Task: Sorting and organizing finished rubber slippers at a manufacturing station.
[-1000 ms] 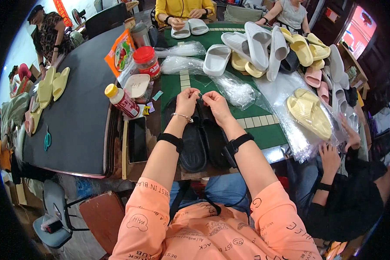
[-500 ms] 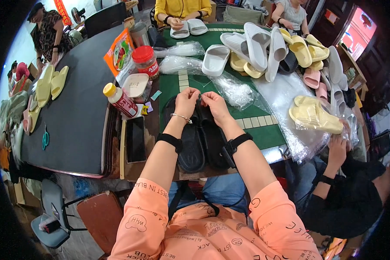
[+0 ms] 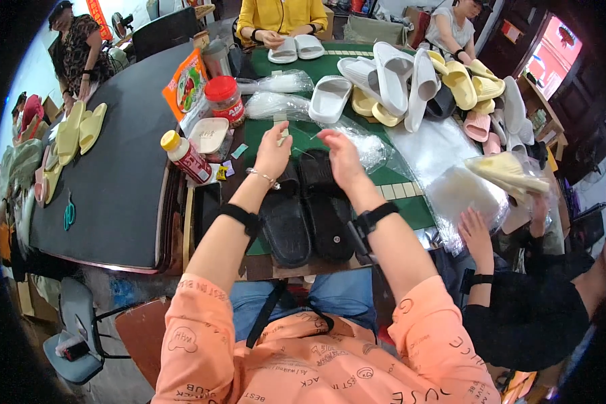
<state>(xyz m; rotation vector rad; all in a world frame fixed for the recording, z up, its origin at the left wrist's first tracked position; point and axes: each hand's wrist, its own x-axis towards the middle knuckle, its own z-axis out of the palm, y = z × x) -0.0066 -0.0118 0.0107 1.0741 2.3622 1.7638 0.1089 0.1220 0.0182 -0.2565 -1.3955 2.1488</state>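
Note:
A pair of black slippers (image 3: 286,232) lies side by side on the table in front of me, toes toward my body. My left hand (image 3: 274,153) is above the far end of the left slipper, its fingers bent in a pinch. Across from it, my right hand (image 3: 341,156) is over the far end of the right slipper, fingers curled inward. Faint thin lines show between the hands; I cannot make out what either hand holds. Beyond them lie clear plastic bags (image 3: 278,106) of fine whitish strands.
White, yellow and pink slippers are piled at the far right, beside clear plastic sleeves (image 3: 411,138). A co-worker's hand (image 3: 477,237) rests on the sleeves. A bottle (image 3: 185,156), red-lidded jar (image 3: 223,99) and white-lidded tub (image 3: 209,135) stand left. Teal scissors (image 3: 69,212) lie on the black table.
My hands have parted from their close pinch over the slippers, the left going left and the right going right. The neighbour's bagged yellow slipper has shifted and tilted at the right.

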